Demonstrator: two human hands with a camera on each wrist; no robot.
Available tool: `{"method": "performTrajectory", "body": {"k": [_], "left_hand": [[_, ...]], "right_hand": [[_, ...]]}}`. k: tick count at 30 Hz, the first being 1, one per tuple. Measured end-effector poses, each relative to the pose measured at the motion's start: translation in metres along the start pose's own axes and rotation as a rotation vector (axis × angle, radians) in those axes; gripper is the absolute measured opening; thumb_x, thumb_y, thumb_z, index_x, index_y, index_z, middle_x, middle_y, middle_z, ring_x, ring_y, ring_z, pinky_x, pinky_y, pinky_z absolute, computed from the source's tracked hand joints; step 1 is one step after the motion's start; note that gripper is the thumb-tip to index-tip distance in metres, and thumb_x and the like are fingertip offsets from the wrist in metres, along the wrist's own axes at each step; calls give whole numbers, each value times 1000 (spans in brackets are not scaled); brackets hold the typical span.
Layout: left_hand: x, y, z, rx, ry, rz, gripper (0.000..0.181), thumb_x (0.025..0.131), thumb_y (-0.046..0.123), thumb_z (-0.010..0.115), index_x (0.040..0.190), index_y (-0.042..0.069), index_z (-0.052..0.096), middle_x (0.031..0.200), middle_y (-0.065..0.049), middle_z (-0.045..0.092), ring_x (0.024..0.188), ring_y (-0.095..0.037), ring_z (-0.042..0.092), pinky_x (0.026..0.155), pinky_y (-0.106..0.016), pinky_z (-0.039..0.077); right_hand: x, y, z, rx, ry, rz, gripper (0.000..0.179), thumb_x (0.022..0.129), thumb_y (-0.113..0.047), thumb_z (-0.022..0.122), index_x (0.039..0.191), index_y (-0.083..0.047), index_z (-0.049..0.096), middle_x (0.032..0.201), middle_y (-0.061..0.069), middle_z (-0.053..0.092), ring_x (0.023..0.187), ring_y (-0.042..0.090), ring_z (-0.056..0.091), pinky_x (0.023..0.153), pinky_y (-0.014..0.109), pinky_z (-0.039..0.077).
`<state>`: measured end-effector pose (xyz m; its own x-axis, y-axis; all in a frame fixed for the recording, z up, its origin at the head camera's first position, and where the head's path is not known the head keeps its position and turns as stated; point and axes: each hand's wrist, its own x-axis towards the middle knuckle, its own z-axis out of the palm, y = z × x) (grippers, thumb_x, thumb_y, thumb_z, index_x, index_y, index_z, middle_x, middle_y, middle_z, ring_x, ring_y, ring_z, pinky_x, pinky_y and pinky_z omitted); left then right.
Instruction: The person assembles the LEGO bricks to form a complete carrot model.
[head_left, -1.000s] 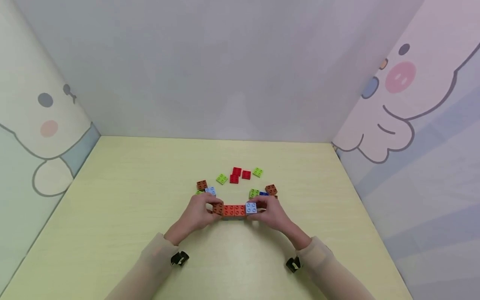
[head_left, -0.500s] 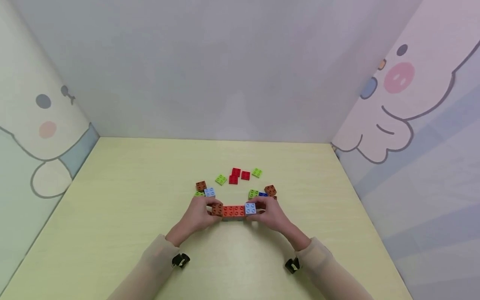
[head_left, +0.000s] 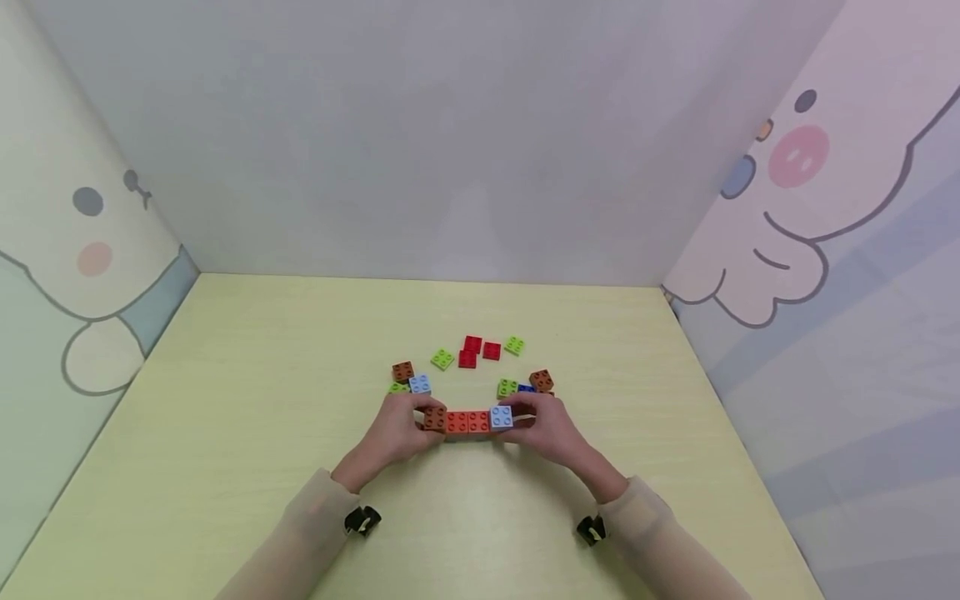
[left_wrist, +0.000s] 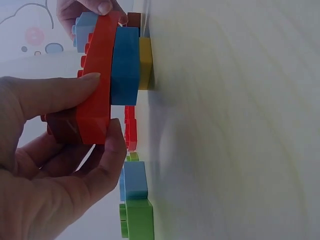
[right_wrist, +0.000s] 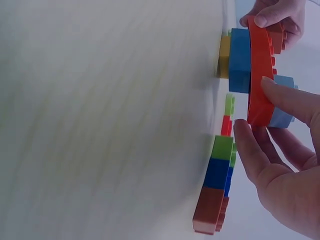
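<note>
In the head view, a small toy-brick build stands on the table. Its long red brick (head_left: 468, 422) carries a brown brick (head_left: 435, 418) at the left end and a light blue brick (head_left: 502, 417) at the right end. Below the red brick are a darker blue brick (left_wrist: 125, 67) and a yellow brick (left_wrist: 145, 64). My left hand (head_left: 397, 427) grips the build's left end, thumb against the red brick. At the opposite end my right hand (head_left: 543, 425) holds the red brick between thumb and fingers, beside the light blue brick. The fingers' far sides are partly hidden.
Behind the left hand lie a brown brick (head_left: 402, 371) and a light blue brick (head_left: 420, 383). Near the right hand are green (head_left: 507, 387), blue and brown bricks. Flat red pieces (head_left: 491, 351) and green pieces (head_left: 442, 359) lie farther back, before the wall (head_left: 435, 167).
My right wrist has shifted slightly to the right, and a slightly wider gap shows between its fingers beside the light blue brick. The left hand and build stay nearly still.
</note>
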<state>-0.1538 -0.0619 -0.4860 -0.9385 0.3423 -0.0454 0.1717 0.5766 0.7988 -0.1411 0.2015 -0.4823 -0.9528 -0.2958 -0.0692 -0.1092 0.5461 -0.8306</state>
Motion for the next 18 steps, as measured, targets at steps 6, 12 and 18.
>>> {"method": "performTrajectory", "body": {"k": [6,12,18], "left_hand": [[0,0,0,11,7,-5,33,68,4,85,98,14,73,94,2,64,83,-13,56,64,-27,49],[0,0,0,-3,0,-6,33,68,3,85,97,13,73,94,2,63,81,-14,56,62,-27,49],[0,1,0,10,-1,2,32,69,4,84,98,13,73,95,2,64,83,-14,55,65,-28,49]], "right_hand": [[-4,4,-10,-164,85,-1,42,72,-1,82,112,-7,68,105,5,64,88,18,63,72,28,52],[-6,14,-23,-262,218,-43,41,69,3,82,107,-1,68,103,8,64,87,22,62,75,38,53],[-5,22,-34,-319,238,-39,42,70,2,82,109,-2,68,107,9,64,96,24,61,81,42,51]]}}
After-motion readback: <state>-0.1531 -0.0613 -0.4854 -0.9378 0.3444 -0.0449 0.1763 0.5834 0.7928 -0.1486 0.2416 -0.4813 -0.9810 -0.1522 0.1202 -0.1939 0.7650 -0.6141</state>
